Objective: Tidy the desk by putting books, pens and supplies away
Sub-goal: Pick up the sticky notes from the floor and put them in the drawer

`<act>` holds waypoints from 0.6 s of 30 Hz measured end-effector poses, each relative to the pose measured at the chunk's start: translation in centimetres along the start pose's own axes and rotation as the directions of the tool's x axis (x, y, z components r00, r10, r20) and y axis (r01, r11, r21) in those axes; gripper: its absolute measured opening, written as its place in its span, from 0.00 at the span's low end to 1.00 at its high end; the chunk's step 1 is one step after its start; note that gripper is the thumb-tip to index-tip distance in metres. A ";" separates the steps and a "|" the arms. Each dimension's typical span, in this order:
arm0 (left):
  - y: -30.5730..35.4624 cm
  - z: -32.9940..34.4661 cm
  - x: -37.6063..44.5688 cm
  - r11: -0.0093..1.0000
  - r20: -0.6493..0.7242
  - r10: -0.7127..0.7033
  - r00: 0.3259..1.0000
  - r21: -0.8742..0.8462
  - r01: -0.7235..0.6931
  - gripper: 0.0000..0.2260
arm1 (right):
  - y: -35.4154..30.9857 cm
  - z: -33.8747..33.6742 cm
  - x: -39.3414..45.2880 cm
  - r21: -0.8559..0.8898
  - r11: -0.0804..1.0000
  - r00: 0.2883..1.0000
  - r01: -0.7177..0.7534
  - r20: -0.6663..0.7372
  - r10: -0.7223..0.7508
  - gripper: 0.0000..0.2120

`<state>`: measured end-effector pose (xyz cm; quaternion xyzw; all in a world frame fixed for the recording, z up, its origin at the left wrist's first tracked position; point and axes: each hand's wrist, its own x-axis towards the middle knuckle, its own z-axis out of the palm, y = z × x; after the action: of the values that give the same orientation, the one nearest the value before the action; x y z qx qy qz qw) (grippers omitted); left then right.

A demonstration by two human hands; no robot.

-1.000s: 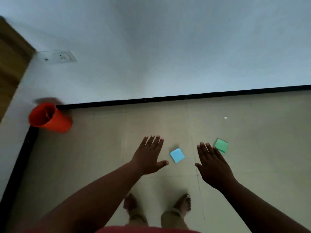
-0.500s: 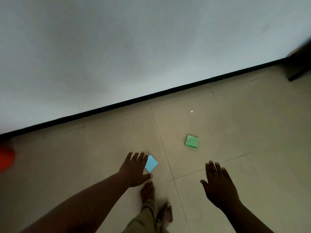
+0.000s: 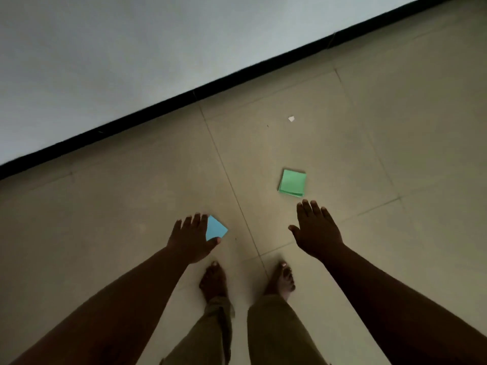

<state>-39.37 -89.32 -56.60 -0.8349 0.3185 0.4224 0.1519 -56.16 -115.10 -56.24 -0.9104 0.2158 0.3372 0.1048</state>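
Note:
Two small pads of sticky notes lie on the tiled floor. The blue pad [image 3: 216, 227] is partly covered in view by my left hand [image 3: 191, 239], which is stretched out above it with straight fingers and holds nothing. The green pad [image 3: 292, 183] lies further right, just beyond the fingertips of my right hand [image 3: 317, 233], which is also spread flat and empty. Whether either hand touches a pad cannot be told; both seem to hover above the floor.
My two bare feet [image 3: 214, 281] stand on the beige tiles just below the hands. A white wall with a black skirting [image 3: 184, 97] runs diagonally across the back. A tiny white scrap [image 3: 291, 118] lies beyond the green pad.
The view has swung right and the orange cup has left the frame. My right hand moved up towards the green pad, and both feet now stand side by side.

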 end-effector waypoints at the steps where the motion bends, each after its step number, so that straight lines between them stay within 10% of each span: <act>1: 0.6 1.1 1.7 1.000 0.009 -0.021 1.000 -0.021 0.021 0.37 | 0.6 1.2 1.7 -0.023 1.000 1.000 0.020 0.014 -0.020 0.32; 18: 0.5 15.8 16.7 0.953 0.079 -0.226 0.971 -0.187 0.237 0.36 | 7.0 11.7 23.3 -0.166 0.986 0.994 0.033 -0.099 -0.050 0.23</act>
<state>-41.94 -88.19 -79.39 -0.8648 0.1713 0.4545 0.1269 -50.23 -124.89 -80.75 -0.9364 0.1736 0.3040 0.0253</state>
